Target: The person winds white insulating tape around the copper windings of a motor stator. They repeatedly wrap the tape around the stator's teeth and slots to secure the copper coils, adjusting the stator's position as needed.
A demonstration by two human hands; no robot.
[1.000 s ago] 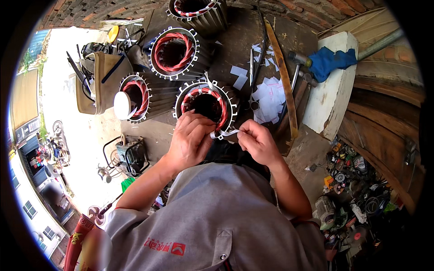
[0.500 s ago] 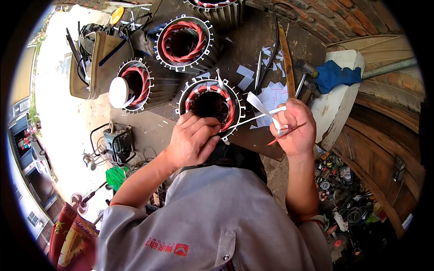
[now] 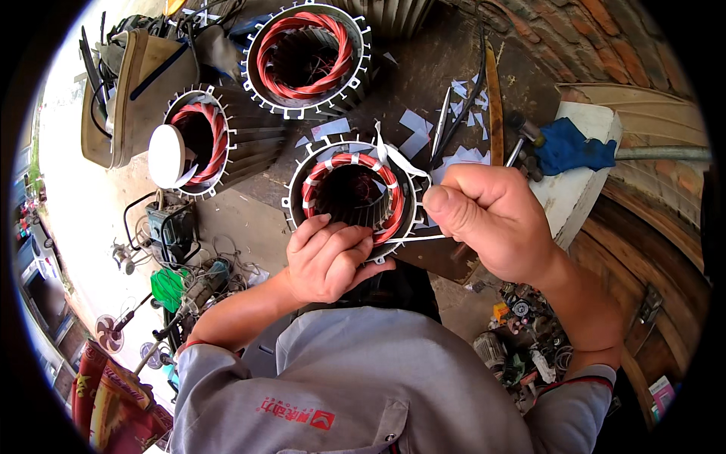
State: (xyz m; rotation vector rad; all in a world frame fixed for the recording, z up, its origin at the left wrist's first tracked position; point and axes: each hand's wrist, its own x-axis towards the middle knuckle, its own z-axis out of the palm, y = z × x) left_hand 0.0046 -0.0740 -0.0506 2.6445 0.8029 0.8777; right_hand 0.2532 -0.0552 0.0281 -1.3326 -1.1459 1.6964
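Note:
A finned metal motor housing (image 3: 295, 189) holds a red winding ring (image 3: 392, 189) bound at intervals with white tape. My left hand (image 3: 327, 259) rests with curled fingers on the near edge of this housing and winding. My right hand (image 3: 488, 223) is closed in a fist to the right of it, gripping white tape (image 3: 420, 239), which runs taut and narrow from the winding near my left fingers. A loose, wider length of white tape (image 3: 412, 168) loops by my right thumb, above the housing's right side.
Housings with red windings (image 3: 306, 94) stand behind and left, one bearing a white disc (image 3: 166, 157), beside a plastic bin (image 3: 113, 121). Paper scraps (image 3: 414, 132) lie on the table (image 3: 257, 178). A white block (image 3: 586, 189) carries blue cloth (image 3: 578, 151). Machine parts (image 3: 522, 340) pile low right.
My right hand has moved right and away from the winding, drawing out the tape, and has turned knuckles up. My left hand stays on the near edge. The view has shifted somewhat.

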